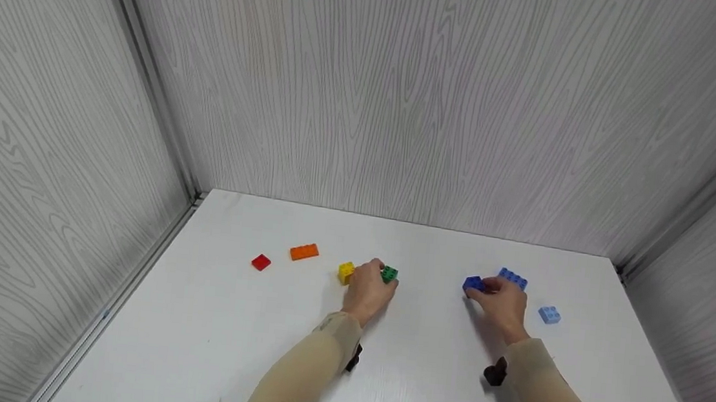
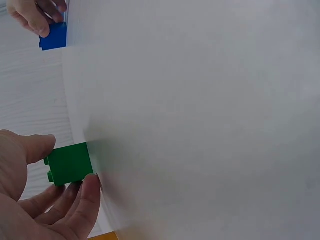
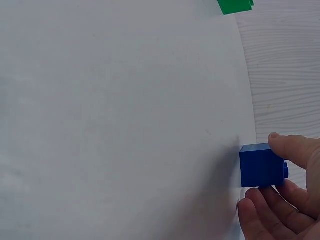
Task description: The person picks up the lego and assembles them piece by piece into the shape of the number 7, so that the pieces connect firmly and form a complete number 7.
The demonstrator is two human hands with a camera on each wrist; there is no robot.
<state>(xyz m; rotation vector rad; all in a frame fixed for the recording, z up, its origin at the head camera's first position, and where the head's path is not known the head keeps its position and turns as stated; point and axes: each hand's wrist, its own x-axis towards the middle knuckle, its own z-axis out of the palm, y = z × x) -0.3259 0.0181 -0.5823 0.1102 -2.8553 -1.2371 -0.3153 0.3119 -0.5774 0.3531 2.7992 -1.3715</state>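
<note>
My left hand [image 1: 368,289] has a green toy brick [image 2: 71,164] between thumb and fingers, its studs facing up toward the palm. Just left of that hand sits a yellow brick [image 1: 346,273]. Farther right, my right hand [image 1: 503,304] pinches a dark blue brick [image 3: 262,166] by two opposite sides, the thumb at one upper edge. A longer blue brick [image 1: 512,278] lies right behind the right hand, partly covered by it. Both held bricks are low at the white tabletop.
On the left of the table [image 1: 205,317] lie an orange brick [image 1: 304,252] and a flat red brick [image 1: 260,262]. A light blue brick [image 1: 549,315] lies to the right of my right hand. Grey wood-grain panels [image 1: 393,100] enclose the back and both sides.
</note>
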